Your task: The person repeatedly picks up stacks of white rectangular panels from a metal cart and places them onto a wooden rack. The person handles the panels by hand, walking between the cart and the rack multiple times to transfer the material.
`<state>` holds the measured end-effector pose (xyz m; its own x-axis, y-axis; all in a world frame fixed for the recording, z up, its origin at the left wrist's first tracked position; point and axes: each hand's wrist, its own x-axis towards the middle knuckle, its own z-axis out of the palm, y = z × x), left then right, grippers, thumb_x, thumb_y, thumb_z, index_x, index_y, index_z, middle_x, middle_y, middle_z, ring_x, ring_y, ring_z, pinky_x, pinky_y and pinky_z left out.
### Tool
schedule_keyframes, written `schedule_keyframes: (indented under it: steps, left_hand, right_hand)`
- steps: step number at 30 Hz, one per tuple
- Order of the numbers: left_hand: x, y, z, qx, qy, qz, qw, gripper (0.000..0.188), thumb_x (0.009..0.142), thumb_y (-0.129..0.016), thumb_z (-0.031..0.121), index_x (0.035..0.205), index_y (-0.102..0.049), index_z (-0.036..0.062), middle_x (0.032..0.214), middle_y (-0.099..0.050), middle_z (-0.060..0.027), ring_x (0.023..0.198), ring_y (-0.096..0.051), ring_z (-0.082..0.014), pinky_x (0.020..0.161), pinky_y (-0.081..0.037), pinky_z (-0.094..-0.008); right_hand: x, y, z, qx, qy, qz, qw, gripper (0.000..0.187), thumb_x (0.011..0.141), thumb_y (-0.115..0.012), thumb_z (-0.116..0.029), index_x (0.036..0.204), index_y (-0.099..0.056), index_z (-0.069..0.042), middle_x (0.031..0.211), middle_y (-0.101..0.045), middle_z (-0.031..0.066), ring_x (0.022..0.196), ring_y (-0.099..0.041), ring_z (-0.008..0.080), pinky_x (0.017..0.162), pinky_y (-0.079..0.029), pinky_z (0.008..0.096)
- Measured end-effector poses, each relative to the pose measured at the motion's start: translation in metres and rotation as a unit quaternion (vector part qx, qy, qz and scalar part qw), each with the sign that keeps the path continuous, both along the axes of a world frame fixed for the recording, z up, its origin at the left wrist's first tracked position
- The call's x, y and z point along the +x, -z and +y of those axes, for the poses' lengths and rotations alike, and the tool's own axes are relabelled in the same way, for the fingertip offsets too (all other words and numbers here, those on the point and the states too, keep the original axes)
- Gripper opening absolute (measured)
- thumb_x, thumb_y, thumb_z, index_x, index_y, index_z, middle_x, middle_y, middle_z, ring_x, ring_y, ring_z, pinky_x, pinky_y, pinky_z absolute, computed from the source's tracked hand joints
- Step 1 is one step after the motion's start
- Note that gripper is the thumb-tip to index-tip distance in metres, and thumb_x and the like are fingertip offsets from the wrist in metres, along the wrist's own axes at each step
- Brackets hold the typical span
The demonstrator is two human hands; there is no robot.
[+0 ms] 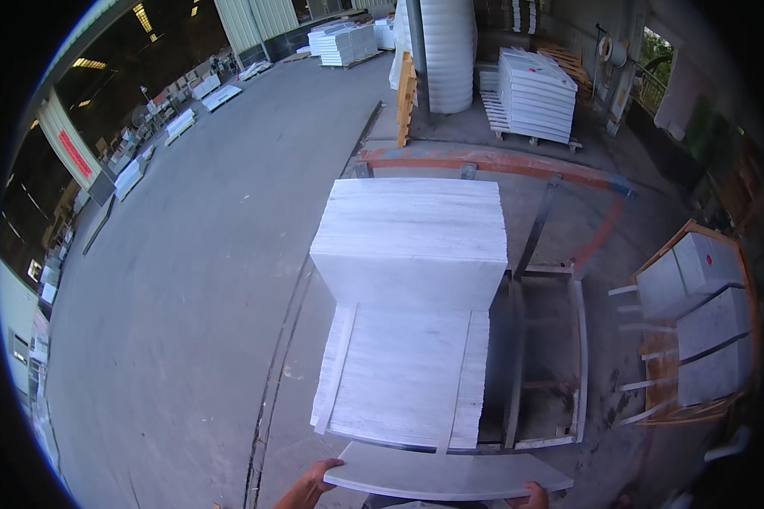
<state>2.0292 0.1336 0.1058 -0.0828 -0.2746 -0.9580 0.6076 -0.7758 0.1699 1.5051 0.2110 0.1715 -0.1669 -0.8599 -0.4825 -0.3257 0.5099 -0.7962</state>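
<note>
One slab lies at 6 o'clock, held by two hands: the left fingers are closed on its 9 o'clock end, the right fingers on its 3 o'clock end. Beyond, toward 12 o'clock, stand two stacks, the nearer bearing two strips.

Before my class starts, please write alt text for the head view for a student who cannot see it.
A person's left hand and right hand hold a pale slab near its two ends. Just beyond it is a stepped stack of white slabs, with two thin strips on its nearer part. Grey floor spreads to the left.
</note>
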Motion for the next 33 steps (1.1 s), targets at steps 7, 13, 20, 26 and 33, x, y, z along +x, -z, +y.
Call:
schedule_keyframes:
  steps: [7, 13, 20, 26, 33]
  left_hand:
    - [-0.135, -0.016, 0.052, -0.027, 0.147, -0.021, 0.989, 0.044, 0.080, -0.057, 0.016, 0.112, -0.043, -0.0104, 0.104, -0.055, -0.0211, 0.092, -0.058, -0.0275, 0.083, -0.047, -0.0365]
    - [-0.235, -0.016, 0.068, -0.431, 0.666, -0.269, 0.546, 0.043, 0.070, -0.070, 0.009, 0.109, -0.054, -0.0005, 0.098, -0.060, -0.0166, 0.090, -0.060, -0.0207, 0.080, -0.047, -0.0309]
    - [-0.333, 0.051, 0.052, -0.346, 0.456, -0.039, 0.819, 0.039, 0.070, -0.071, 0.008, 0.103, -0.053, -0.0036, 0.096, -0.059, -0.0155, 0.087, -0.059, -0.0202, 0.078, -0.047, -0.0308]
    - [-0.403, 0.078, 0.007, -0.212, 0.426, 0.044, 0.879, 0.035, 0.075, -0.065, 0.004, 0.107, -0.052, -0.0039, 0.098, -0.059, -0.0127, 0.088, -0.058, -0.0197, 0.077, -0.047, -0.0293]
    - [-0.526, 0.019, -0.044, -0.090, 0.370, 0.182, 0.906, 0.034, 0.084, -0.051, 0.017, 0.107, -0.050, -0.0073, 0.097, -0.059, -0.0173, 0.087, -0.059, -0.0266, 0.076, -0.049, -0.0353]
  right_hand:
    - [-0.090, 0.003, 0.128, 0.111, 0.473, -0.428, 0.762, 0.036, 0.072, -0.063, -0.021, 0.100, -0.054, -0.001, 0.094, -0.060, 0.0154, 0.085, -0.059, 0.0324, 0.076, -0.048, 0.0436]
    - [-0.188, 0.025, 0.248, 0.074, 0.579, -0.468, 0.664, 0.041, 0.076, -0.052, -0.022, 0.112, -0.046, -0.004, 0.112, -0.051, 0.0140, 0.103, -0.051, 0.0324, 0.085, -0.045, 0.0497]
    - [-0.265, 0.041, 0.318, -0.034, 0.692, -0.442, 0.570, 0.041, 0.074, -0.060, -0.010, 0.113, -0.049, -0.007, 0.111, -0.050, 0.0151, 0.106, -0.049, 0.0305, 0.083, -0.044, 0.0510]
    - [-0.308, 0.016, 0.297, -0.041, 0.722, -0.421, 0.548, 0.042, 0.075, -0.055, -0.011, 0.116, -0.045, -0.009, 0.114, -0.048, 0.0133, 0.108, -0.046, 0.0334, 0.086, -0.040, 0.0578]
    - [-0.367, 0.002, 0.279, -0.046, 0.769, -0.410, 0.489, 0.044, 0.073, -0.055, -0.008, 0.115, -0.043, -0.008, 0.114, -0.046, 0.0151, 0.105, -0.048, 0.0350, 0.084, -0.041, 0.0600]
